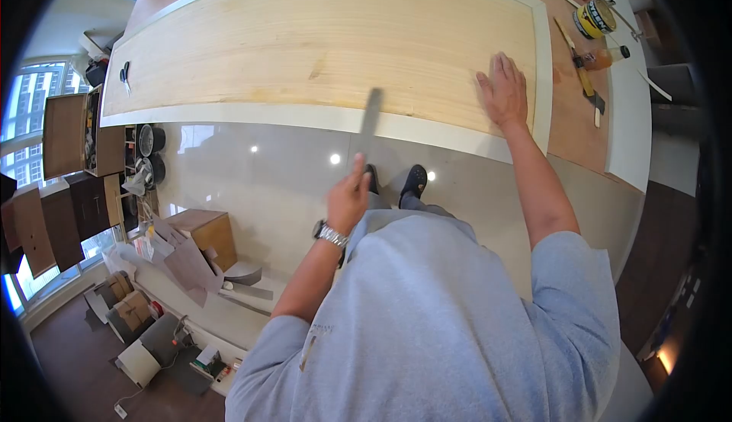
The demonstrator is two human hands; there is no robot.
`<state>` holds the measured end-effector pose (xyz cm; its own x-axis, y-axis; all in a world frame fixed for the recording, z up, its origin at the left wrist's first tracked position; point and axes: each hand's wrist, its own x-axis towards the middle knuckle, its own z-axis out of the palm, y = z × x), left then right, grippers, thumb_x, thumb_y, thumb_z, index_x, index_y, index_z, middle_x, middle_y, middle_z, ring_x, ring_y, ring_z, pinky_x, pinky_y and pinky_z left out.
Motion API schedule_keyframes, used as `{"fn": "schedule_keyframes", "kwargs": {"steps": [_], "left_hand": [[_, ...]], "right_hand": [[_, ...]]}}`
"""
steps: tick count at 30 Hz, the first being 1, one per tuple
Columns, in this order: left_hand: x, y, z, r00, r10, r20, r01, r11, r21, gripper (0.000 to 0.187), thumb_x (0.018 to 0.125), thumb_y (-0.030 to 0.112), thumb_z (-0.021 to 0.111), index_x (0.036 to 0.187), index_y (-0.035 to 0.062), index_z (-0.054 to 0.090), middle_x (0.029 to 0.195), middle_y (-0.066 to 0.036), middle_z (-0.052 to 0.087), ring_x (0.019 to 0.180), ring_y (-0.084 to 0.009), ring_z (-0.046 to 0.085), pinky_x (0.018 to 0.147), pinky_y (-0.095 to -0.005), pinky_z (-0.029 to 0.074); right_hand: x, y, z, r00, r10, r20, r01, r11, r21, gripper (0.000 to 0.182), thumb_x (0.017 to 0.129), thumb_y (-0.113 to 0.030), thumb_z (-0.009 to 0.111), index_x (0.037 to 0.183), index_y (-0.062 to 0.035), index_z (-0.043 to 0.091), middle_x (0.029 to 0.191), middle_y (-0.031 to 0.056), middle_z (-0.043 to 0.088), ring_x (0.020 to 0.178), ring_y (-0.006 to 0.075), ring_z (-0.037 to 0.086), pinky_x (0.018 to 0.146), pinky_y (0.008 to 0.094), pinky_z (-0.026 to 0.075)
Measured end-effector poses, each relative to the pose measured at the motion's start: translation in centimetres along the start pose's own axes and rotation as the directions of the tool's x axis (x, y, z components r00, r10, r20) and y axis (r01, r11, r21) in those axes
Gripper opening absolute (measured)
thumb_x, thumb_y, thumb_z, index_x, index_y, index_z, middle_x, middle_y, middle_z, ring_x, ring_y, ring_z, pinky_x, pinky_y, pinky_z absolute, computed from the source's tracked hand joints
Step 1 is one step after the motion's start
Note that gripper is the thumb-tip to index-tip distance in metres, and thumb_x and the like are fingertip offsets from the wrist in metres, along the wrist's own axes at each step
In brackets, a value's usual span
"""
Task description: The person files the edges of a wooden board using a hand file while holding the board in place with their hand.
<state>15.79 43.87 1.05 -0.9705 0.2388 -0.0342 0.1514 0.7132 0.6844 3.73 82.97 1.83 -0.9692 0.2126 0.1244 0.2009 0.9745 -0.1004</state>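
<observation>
My left hand (348, 202), with a metal watch at its wrist, is closed round the lower end of a long flat grey tool (370, 121), somewhat blurred. The tool points away from me and its far end overlaps the white near edge of a large wooden panel (267, 33). Toward the panel's right end, my right hand (506, 98) lies flat on the wood, fingers spread, holding nothing. Dark-handled scissors (125, 77) rest at the panel's left end.
On the brown board (568, 102) at right are a yellow tin (594, 19), bottles (602, 58) and a yellow-handled tool (583, 79). A wooden box (210, 237) and paper sheets stand at lower left. Both feet show below the panel.
</observation>
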Motion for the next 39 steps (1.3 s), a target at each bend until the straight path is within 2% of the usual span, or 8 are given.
{"fn": "schedule_keyframes", "kwargs": {"steps": [4, 7, 13, 19, 22, 26, 32, 39], "left_hand": [[5.6, 5.4, 3.3, 0.992, -0.007, 0.128, -0.009, 0.992, 0.123, 0.058, 0.099, 0.022, 0.064, 0.153, 0.0205, 0.044, 0.075, -0.019, 0.066, 0.066, -0.0346, 0.065, 0.061, -0.0437, 0.052], [4.4, 3.6, 3.1, 0.989, 0.146, 0.003, -0.146, 0.988, 0.047, 0.058, 0.098, 0.022, 0.064, 0.153, 0.0204, 0.044, 0.074, -0.018, 0.066, 0.065, -0.0355, 0.064, 0.059, -0.0447, 0.051], [-1.1, 0.6, 1.1, 0.999, -0.022, 0.038, 0.021, 0.999, 0.029, 0.057, 0.099, 0.023, 0.063, 0.153, 0.0213, 0.044, 0.074, -0.018, 0.066, 0.064, -0.0375, 0.063, 0.060, -0.0475, 0.050], [5.9, 5.3, 3.3, 0.995, 0.027, 0.091, -0.039, 0.991, 0.129, 0.058, 0.099, 0.021, 0.063, 0.153, 0.0231, 0.043, 0.075, -0.018, 0.067, 0.065, -0.0371, 0.064, 0.062, -0.0456, 0.052], [1.1, 2.3, 2.0, 0.997, 0.075, -0.031, -0.074, 0.996, 0.053, 0.056, 0.099, 0.021, 0.062, 0.152, 0.0229, 0.045, 0.075, -0.019, 0.066, 0.065, -0.0373, 0.064, 0.062, -0.0462, 0.052], [-3.1, 0.1, 0.9, 1.000, -0.023, 0.003, 0.023, 1.000, -0.017, 0.054, 0.099, 0.022, 0.062, 0.151, 0.0199, 0.047, 0.076, -0.020, 0.066, 0.064, -0.0378, 0.064, 0.061, -0.0469, 0.051], [5.9, 6.5, 4.0, 0.991, 0.061, 0.121, -0.063, 0.998, 0.009, 0.052, 0.100, 0.023, 0.061, 0.150, 0.0180, 0.048, 0.075, -0.022, 0.065, 0.063, -0.0396, 0.063, 0.058, -0.0477, 0.049], [-2.2, 0.2, 1.3, 0.999, 0.017, -0.048, -0.017, 1.000, -0.003, 0.051, 0.099, 0.025, 0.062, 0.149, 0.0209, 0.050, 0.075, -0.020, 0.066, 0.064, -0.0393, 0.064, 0.058, -0.0481, 0.049]], "right_hand": [[-0.3, 0.5, 0.4, 1.000, 0.007, -0.006, -0.007, 0.999, 0.039, 0.072, 0.103, -0.056, 0.039, 0.152, -0.0034, 0.040, 0.161, 0.0107, 0.036, 0.150, 0.0278, 0.029, 0.124, 0.0464, 0.020], [0.2, 0.9, 0.8, 1.000, -0.006, -0.014, 0.006, 0.999, 0.049, 0.071, 0.103, -0.055, 0.039, 0.152, -0.0035, 0.041, 0.160, 0.0106, 0.037, 0.150, 0.0277, 0.029, 0.124, 0.0461, 0.020], [-0.7, 0.1, 0.0, 1.000, 0.007, -0.011, -0.007, 1.000, 0.026, 0.069, 0.103, -0.054, 0.040, 0.152, -0.0048, 0.042, 0.159, 0.0104, 0.038, 0.149, 0.0272, 0.030, 0.124, 0.0460, 0.021], [0.0, 0.9, 1.2, 0.999, -0.008, -0.050, 0.010, 0.999, 0.040, 0.067, 0.104, -0.053, 0.041, 0.150, -0.0049, 0.043, 0.160, 0.0106, 0.037, 0.149, 0.0275, 0.030, 0.123, 0.0485, 0.022], [0.0, 1.2, 1.2, 0.999, -0.012, -0.031, 0.013, 0.999, 0.051, 0.067, 0.104, -0.053, 0.040, 0.150, -0.0047, 0.043, 0.160, 0.0108, 0.037, 0.149, 0.0279, 0.030, 0.123, 0.0486, 0.022], [-0.5, 0.4, 0.4, 0.999, -0.010, -0.037, 0.011, 1.000, 0.022, 0.068, 0.104, -0.053, 0.040, 0.151, -0.0036, 0.042, 0.159, 0.0111, 0.038, 0.149, 0.0281, 0.030, 0.123, 0.0479, 0.022], [-0.3, 1.1, 1.0, 1.000, -0.014, -0.021, 0.015, 1.000, 0.014, 0.067, 0.104, -0.052, 0.040, 0.150, -0.0035, 0.042, 0.158, 0.0114, 0.039, 0.148, 0.0280, 0.031, 0.123, 0.0478, 0.022], [-0.3, 0.0, -0.6, 1.000, -0.001, -0.005, 0.001, 1.000, 0.025, 0.068, 0.104, -0.053, 0.038, 0.152, -0.0042, 0.040, 0.160, 0.0101, 0.037, 0.149, 0.0277, 0.030, 0.124, 0.0468, 0.021]]}}
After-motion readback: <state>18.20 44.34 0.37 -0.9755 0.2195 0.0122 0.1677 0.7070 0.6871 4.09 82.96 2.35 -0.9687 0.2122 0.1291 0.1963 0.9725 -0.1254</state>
